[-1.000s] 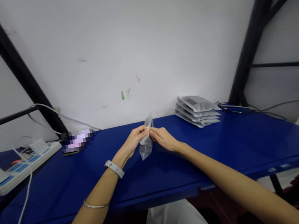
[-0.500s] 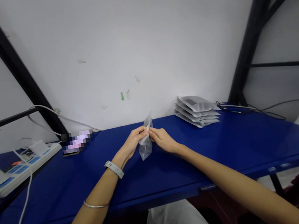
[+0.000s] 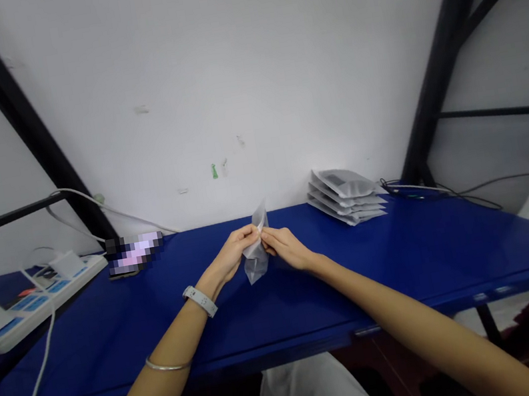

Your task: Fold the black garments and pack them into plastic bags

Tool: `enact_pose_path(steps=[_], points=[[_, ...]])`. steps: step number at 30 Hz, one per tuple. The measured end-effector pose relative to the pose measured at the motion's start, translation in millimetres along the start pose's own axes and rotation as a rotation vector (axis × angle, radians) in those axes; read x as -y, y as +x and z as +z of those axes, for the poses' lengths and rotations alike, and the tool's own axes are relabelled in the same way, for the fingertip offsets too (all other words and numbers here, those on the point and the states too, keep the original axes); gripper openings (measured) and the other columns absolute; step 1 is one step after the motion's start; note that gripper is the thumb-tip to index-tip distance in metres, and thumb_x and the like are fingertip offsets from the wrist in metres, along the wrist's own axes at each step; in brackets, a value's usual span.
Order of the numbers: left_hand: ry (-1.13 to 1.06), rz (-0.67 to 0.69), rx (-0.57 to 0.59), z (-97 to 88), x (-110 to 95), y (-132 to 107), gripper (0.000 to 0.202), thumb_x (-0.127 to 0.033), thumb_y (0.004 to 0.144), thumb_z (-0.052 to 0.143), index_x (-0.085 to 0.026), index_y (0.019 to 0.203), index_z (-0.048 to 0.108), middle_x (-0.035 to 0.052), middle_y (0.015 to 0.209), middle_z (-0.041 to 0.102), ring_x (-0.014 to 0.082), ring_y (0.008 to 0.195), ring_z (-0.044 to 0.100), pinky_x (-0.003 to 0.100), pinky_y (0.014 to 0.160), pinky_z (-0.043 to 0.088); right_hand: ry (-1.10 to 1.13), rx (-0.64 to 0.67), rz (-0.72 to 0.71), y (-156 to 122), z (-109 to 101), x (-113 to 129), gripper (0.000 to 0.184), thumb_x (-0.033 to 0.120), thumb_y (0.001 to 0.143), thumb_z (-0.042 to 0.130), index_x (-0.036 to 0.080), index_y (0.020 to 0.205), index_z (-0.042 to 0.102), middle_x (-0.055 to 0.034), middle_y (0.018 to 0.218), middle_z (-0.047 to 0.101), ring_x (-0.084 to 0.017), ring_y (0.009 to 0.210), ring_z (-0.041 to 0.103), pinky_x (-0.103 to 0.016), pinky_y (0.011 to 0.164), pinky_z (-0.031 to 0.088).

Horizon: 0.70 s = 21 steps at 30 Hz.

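Note:
Between my hands, above the middle of the blue table (image 3: 173,321), is a translucent frosted plastic bag (image 3: 257,266), held edge-on and creased. My left hand (image 3: 233,252) pinches it from the left, thumb on top. From the right, my right hand (image 3: 287,246) pinches the same bag with thumb and fingers, and the fingertips of both hands nearly meet. Whatever the bag may contain is hidden from me. Off to the right, a stack of similar frosted bags (image 3: 345,194) lies near the wall; a dark shape shows through the top one.
A phone (image 3: 134,253) lies at the back left. Farther left, a white power strip (image 3: 52,295) carries plugged-in chargers, and a white cable (image 3: 41,377) runs over the table's left side. Thin dark cables (image 3: 466,192) lie at the back right. Black frame posts (image 3: 436,74) stand on both sides.
The whole view has shifted slightly. Both hands keep their pinch on the bag, with only a small movement of the right fingers.

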<state>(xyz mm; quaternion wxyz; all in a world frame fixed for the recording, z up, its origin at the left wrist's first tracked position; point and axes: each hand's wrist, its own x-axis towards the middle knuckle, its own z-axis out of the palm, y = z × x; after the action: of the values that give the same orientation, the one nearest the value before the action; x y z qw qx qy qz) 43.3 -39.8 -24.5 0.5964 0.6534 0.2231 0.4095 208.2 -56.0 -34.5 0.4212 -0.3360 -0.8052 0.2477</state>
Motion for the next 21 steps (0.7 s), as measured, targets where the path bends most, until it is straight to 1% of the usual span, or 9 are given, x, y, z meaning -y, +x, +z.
enact_pose_path(steps=[4, 9, 15, 21], points=[[-0.008, 0.006, -0.004, 0.7, -1, 0, 0.021, -0.033, 0.082, 0.063, -0.014, 0.076, 0.059, 0.002, 0.071, 0.064, 0.0112, 0.065, 0.059, 0.02, 0.063, 0.042, -0.047, 0.003, 0.011, 1, -1, 2, 0.039, 0.042, 0.098, 0.031, 0.02, 0.068, 0.042, 0.0035, 0.058, 0.046, -0.011, 0.054, 0.044, -0.024, 0.057, 0.033], [-0.036, -0.009, -0.033, 1.5, -2, 0, 0.02, -0.032, 0.082, 0.064, -0.014, 0.074, 0.058, 0.0003, 0.069, 0.061, 0.0097, 0.064, 0.057, 0.019, 0.062, 0.041, -0.098, -0.03, -0.02, 2, 2, -3, 0.034, 0.038, 0.098, 0.03, 0.021, 0.07, 0.039, 0.0039, 0.059, 0.045, -0.011, 0.053, 0.044, -0.024, 0.058, 0.033], [-0.034, -0.01, -0.047, 2.0, -2, -1, 0.021, -0.032, 0.081, 0.065, -0.014, 0.072, 0.057, -0.0006, 0.069, 0.059, 0.0091, 0.065, 0.054, 0.019, 0.062, 0.04, -0.125, -0.049, -0.034, 2, 5, -6, 0.03, 0.036, 0.098, 0.027, 0.022, 0.076, 0.04, 0.0036, 0.061, 0.045, -0.012, 0.053, 0.044, -0.024, 0.057, 0.033], [-0.036, -0.006, -0.057, 2.6, -1, -1, 0.022, -0.032, 0.081, 0.065, -0.015, 0.071, 0.056, -0.0018, 0.066, 0.056, 0.0078, 0.061, 0.051, 0.018, 0.059, 0.038, -0.158, -0.066, -0.054, 2, 7, -10, 0.029, 0.036, 0.098, 0.027, 0.022, 0.075, 0.038, 0.0034, 0.061, 0.044, -0.012, 0.052, 0.044, -0.025, 0.056, 0.033]])
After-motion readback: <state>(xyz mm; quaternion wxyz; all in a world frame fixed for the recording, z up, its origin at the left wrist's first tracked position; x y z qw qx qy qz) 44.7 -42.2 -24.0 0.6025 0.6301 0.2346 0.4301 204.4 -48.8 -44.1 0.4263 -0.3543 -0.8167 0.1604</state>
